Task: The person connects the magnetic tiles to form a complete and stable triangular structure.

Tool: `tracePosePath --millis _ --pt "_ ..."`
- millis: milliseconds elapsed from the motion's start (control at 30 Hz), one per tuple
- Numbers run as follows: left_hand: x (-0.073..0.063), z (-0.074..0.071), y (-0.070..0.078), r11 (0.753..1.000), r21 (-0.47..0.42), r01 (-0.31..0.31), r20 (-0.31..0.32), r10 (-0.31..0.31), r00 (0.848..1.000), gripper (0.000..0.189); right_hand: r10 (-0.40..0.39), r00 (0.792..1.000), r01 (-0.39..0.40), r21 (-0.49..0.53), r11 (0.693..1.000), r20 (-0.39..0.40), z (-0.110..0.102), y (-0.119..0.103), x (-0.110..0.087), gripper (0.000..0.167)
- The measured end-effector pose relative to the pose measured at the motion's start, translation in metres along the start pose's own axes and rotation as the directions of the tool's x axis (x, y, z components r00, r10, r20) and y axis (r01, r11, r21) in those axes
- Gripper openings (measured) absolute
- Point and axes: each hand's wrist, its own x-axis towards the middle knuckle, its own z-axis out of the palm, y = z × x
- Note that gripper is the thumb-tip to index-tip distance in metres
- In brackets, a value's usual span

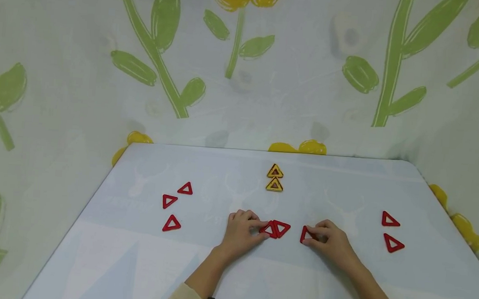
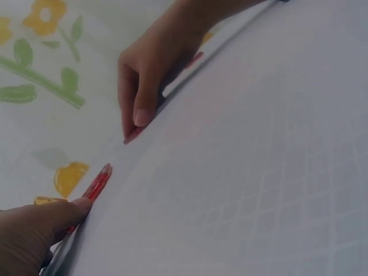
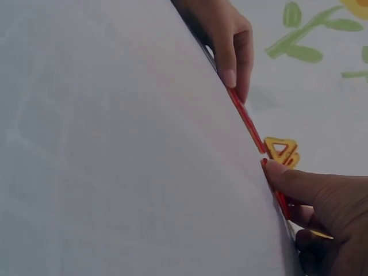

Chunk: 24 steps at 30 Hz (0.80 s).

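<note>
Two red triangle tiles lie edge to edge at the middle of the table, the left red triangle [image 1: 270, 231] and its neighbour, the middle red triangle [image 1: 281, 228]. My left hand [image 1: 241, 231] pinches the left one between thumb and forefinger. To the right, across a small gap, my right hand [image 1: 333, 243] pinches a third red triangle [image 1: 303, 234] at its right side, partly covered by the fingers. In the right wrist view the held red triangle [image 3: 282, 202] is seen edge-on, close to the end of the pair [image 3: 247, 122].
Two yellow triangles [image 1: 274, 184] stand point to base farther back on the table [image 1: 221, 167]. Several loose red triangles [image 1: 171, 223] lie at the left, and two more red triangles [image 1: 393, 243] at the right. A flower-printed wall [image 1: 268, 100] rises behind.
</note>
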Motion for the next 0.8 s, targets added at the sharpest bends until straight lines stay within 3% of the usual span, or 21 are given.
tracePosePath --millis 367,567,800 --pt "0.0 0.002 0.0 1.0 0.019 -0.009 -0.011 0.01 1.0 0.026 -0.101 0.988 0.092 -0.084 0.992 -0.115 0.025 -0.015 -0.002 0.038" --pt "0.0 0.001 0.0 0.999 0.036 -0.014 -0.003 0.014 1.0 0.025 -0.113 0.979 0.095 -0.113 0.989 -0.171 0.03 -0.023 -0.004 0.037" --pt "0.001 -0.001 0.002 0.999 0.048 -0.025 -0.016 0.026 1.0 0.025 -0.157 0.954 0.117 -0.167 0.979 -0.255 0.037 -0.024 -0.003 0.037"
